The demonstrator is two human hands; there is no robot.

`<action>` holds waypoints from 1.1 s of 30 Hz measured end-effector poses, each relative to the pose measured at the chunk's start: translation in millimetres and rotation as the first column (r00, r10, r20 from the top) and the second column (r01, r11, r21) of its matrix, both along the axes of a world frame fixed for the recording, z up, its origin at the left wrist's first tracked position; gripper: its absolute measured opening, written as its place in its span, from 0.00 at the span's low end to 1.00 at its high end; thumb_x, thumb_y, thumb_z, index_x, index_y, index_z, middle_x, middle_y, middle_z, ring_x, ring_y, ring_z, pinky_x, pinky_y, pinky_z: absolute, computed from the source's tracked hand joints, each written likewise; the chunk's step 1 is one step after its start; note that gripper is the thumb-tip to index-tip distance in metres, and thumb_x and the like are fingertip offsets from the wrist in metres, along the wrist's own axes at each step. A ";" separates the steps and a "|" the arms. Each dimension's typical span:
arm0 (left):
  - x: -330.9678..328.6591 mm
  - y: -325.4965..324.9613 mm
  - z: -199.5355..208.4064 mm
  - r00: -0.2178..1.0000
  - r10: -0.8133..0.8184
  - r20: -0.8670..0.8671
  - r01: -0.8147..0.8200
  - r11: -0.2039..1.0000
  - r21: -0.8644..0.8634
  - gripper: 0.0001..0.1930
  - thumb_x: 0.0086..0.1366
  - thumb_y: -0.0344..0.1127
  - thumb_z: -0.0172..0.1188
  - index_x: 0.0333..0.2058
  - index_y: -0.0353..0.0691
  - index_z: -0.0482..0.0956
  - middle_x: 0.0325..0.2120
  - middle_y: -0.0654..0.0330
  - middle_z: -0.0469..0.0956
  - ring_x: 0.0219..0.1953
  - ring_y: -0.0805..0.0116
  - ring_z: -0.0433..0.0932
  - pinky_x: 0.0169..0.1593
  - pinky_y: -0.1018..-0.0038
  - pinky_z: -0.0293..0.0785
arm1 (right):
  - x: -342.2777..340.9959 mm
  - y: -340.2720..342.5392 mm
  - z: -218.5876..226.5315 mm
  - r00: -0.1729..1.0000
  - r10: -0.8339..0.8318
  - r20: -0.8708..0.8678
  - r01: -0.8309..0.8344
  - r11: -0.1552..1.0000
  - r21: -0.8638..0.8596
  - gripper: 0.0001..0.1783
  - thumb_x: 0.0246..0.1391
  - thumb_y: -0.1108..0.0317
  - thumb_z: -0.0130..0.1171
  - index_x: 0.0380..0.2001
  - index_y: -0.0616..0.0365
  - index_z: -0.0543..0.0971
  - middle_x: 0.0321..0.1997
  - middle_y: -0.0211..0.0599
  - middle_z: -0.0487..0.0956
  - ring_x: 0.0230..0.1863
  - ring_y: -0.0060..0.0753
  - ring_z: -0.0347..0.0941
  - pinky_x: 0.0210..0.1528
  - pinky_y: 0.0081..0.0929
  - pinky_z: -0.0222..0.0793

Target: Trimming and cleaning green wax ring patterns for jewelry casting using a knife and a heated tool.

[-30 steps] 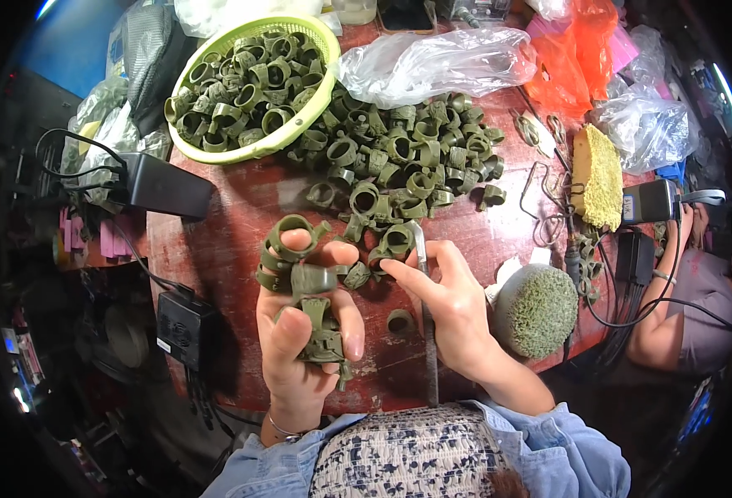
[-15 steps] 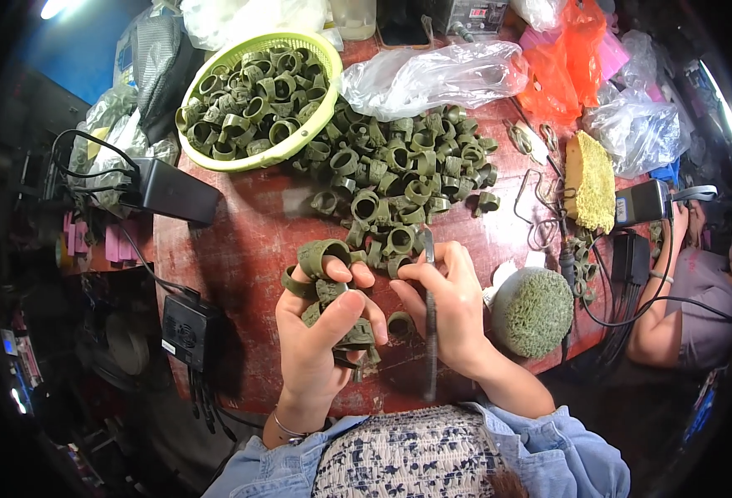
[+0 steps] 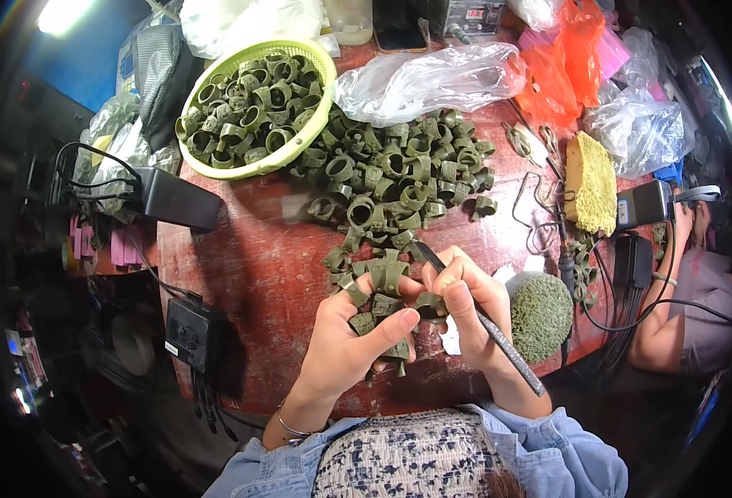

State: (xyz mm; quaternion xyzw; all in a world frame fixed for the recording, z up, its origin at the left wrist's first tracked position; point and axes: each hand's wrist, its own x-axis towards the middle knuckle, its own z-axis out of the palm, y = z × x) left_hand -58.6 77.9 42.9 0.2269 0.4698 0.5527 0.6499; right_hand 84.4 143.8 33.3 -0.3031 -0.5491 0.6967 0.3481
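Note:
My left hand [image 3: 328, 349] is curled around several dark green rings [image 3: 388, 307] with carved-looking tops, one of them around a finger. My right hand [image 3: 478, 307] grips a dark, slim, pen-like tool [image 3: 503, 353], slanting from upper left to lower right. One green ring [image 3: 430, 307] sits between the two hands, touching the fingertips; which hand bears it, I cannot tell. Just beyond, a heap of similar rings [image 3: 399, 166] covers the table's middle. More of them fill a yellow-green plastic basket [image 3: 320, 124] at the far left of the heap.
Right of my right hand lies a round green rough-textured pad [image 3: 540, 319]. Behind it are a yellow sponge [image 3: 590, 184], cables and a black box [image 3: 644, 203]. Clear plastic bags [image 3: 432, 79] and an orange bag [image 3: 561, 70] lie at the back. Another person's arm [image 3: 661, 307] shows at right.
My left hand has moved right with its rings, and the hands have come together. The tool has swung from upright to slanting, and a ring now sits between the hands.

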 end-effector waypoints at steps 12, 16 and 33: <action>10.3 -2.4 8.3 1.000 0.011 -0.018 -0.009 0.996 0.094 0.11 0.56 0.27 0.57 0.38 0.33 0.71 0.30 0.62 0.74 0.26 0.79 0.73 0.26 0.84 0.71 | 3.1 -1.6 -0.6 0.966 -0.256 0.025 0.238 0.929 0.283 0.14 0.53 0.66 0.51 0.38 0.65 0.74 0.29 0.35 0.70 0.28 0.22 0.63 0.31 0.17 0.59; 10.2 -10.1 3.2 0.986 0.117 -0.116 -0.095 0.978 0.185 0.09 0.56 0.27 0.58 0.36 0.33 0.72 0.32 0.61 0.74 0.29 0.79 0.72 0.31 0.83 0.69 | -1.5 -8.0 6.6 0.931 -0.363 0.039 0.329 0.880 0.344 0.16 0.54 0.70 0.48 0.43 0.69 0.71 0.28 0.39 0.74 0.25 0.22 0.67 0.27 0.16 0.63; 7.3 -10.5 7.8 0.934 0.217 -0.284 -0.160 0.965 0.208 0.09 0.53 0.24 0.59 0.34 0.32 0.73 0.31 0.60 0.74 0.32 0.77 0.71 0.36 0.82 0.67 | 9.5 -15.8 -0.8 0.965 -0.206 -0.166 0.263 0.813 0.520 0.12 0.55 0.70 0.49 0.32 0.71 0.73 0.16 0.39 0.75 0.15 0.29 0.72 0.19 0.21 0.69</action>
